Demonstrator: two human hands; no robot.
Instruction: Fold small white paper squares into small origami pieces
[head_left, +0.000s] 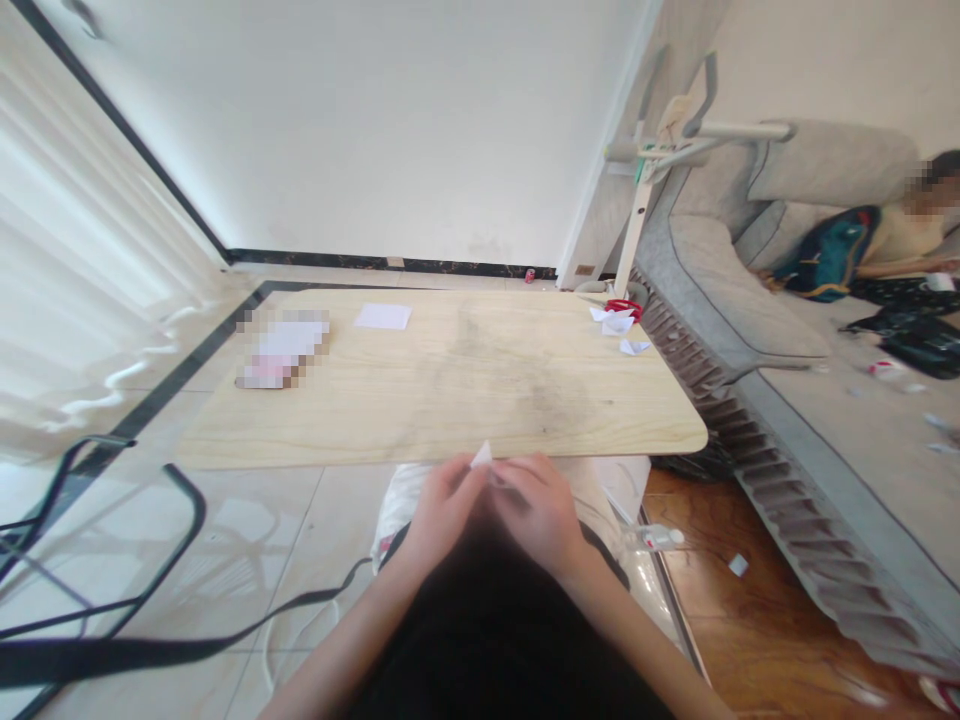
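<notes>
My left hand [441,508] and my right hand [537,512] meet just below the near edge of the light wooden table [450,390]. Both pinch a small folded piece of white paper [482,457], whose pointed tip sticks up between the fingers. The fingers of both hands are closed on it. Most of the paper is hidden behind my hands. My forearms reach up from the bottom of the view, over dark clothing on my lap.
On the table lie a white paper sheet [383,316] at the far side, a blurred stack [283,350] at the left, and folded white paper pieces [619,322] at the far right corner. A grey sofa [720,290] with a seated person [911,235] stands right. Black straps [112,600] lie left.
</notes>
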